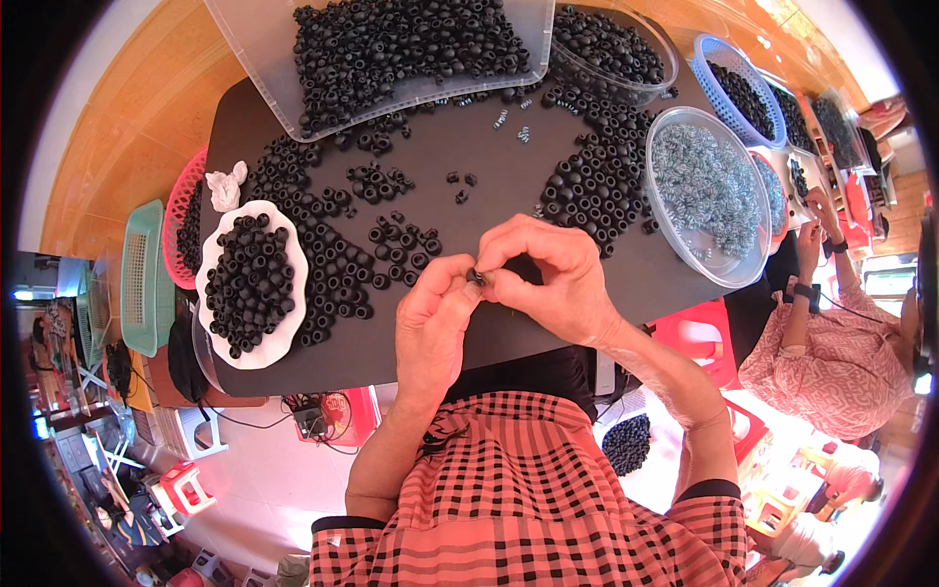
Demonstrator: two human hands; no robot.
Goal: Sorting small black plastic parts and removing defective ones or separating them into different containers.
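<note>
Dark piece (475,278) mostly behind fingers (452,270)

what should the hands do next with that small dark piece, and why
Probably a gentle turn of the small dark piece with the right hand while the left hand steadies it: both hands pinch it, and the fingers hide most of it, so turning could show its covered side.
</note>
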